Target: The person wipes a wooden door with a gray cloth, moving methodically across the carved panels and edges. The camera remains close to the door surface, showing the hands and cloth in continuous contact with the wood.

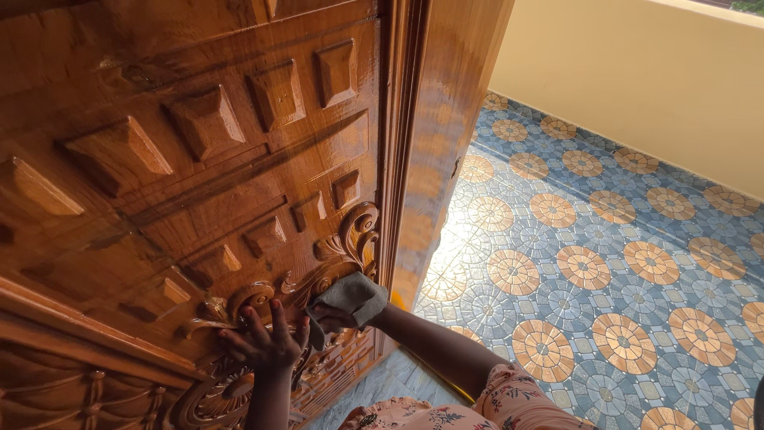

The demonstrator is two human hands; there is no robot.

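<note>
Here, the right hand (pixel 334 318) clamps a grey cloth (pixel 350 299) against the carved door (pixel 199 159), low centre; the left hand (pixel 267 342), fingers spread, braces empty. The cloth may snag on the scrollwork (pixel 354 235).

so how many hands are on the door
2. The left hand is spread flat on the carved scrollwork low on the door; the right hand beside it presses a grey cloth to the carving. No others show.

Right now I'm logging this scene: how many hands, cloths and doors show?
Hands: 2, the left hand and the right hand
Grey cloth: 1
Carved wooden door: 1
Total: 4
</note>
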